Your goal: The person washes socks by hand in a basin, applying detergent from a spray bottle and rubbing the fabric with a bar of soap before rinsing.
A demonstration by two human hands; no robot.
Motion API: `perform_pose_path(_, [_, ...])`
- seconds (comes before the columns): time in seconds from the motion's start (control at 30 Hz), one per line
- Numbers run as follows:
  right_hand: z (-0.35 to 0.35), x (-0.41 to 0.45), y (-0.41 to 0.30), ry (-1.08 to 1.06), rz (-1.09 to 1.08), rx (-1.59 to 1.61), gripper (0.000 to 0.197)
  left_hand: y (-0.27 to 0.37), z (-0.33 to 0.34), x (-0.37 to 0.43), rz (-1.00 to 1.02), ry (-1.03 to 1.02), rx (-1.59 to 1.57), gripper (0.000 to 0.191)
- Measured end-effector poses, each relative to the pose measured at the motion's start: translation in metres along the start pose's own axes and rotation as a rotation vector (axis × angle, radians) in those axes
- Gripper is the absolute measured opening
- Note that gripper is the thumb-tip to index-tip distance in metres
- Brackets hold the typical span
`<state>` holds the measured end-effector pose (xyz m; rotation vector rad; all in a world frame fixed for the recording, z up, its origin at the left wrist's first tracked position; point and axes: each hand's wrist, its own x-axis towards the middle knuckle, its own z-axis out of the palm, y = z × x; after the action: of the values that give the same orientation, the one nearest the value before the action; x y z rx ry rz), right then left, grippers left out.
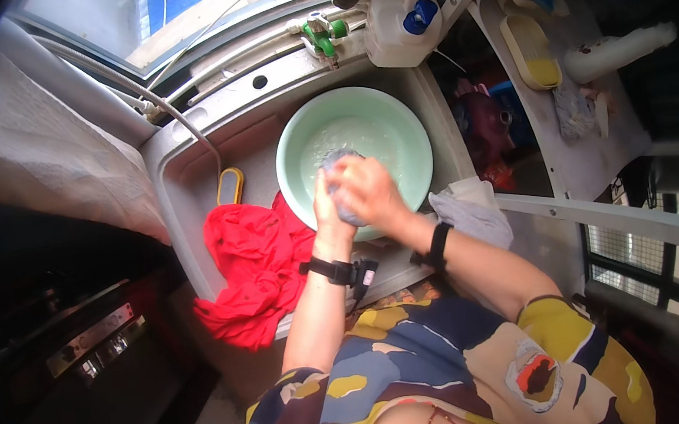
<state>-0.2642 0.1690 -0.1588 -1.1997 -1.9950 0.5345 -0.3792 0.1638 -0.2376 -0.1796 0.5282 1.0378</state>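
Note:
A pale green plastic basin point(414, 141) with water in it stands in a grey utility sink point(165, 165). Over the basin, my left hand point(327, 210) and my right hand point(369, 188) are close together, both on a bunched grey-blue cloth point(349, 210). My right fingers are blurred and press on the cloth from above and the right. Red fabric point(253, 251) lies to the left of the basin and hangs over the sink's front edge. A light grey cloth point(475, 218) lies on the sink's right front corner.
A yellow-rimmed brush or scrubber point(230, 186) lies in the sink's left part, beside a thin hose point(187, 119). At the back are a green-handled tap point(321, 35) and a white plastic jug with a blue cap point(398, 32). A shelf point(607, 152) with a yellow dish point(529, 52) stands right.

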Motion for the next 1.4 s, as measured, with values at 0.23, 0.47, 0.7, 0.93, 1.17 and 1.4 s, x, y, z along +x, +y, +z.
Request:
perform_pose_path(0.23, [-0.003, 0.036, 0.051, -0.016, 0.059, -0.103, 0.022, -0.026, 0.055, -0.01, 0.031, -0.021, -0.031, 0.049])
perform_pose_path(0.47, [-0.007, 0.003, -0.043, -0.068, -0.121, 0.057, 0.02, -0.016, 0.007, -0.017, 0.158, -0.562, -0.297, 0.048])
perform_pose_path(0.7, [-0.011, 0.025, 0.043, 0.14, 0.207, -0.019, 0.021, -0.021, 0.058, -0.018, 0.12, 0.057, 0.128, 0.043])
perform_pose_path(0.93, [-0.016, 0.002, -0.031, -0.097, -0.139, 0.085, 0.028, -0.019, 0.002, -0.008, 0.241, -0.397, -0.401, 0.041])
perform_pose_path(1.17, [-0.008, 0.009, 0.009, 0.16, 0.245, 0.256, 0.025, -0.003, 0.027, -0.01, 0.162, -0.265, -0.244, 0.051])
perform_pose_path(1.4, [-0.013, 0.026, -0.015, -0.036, -0.103, 0.049, 0.026, -0.012, 0.018, -0.005, 0.163, -0.093, -0.065, 0.051])
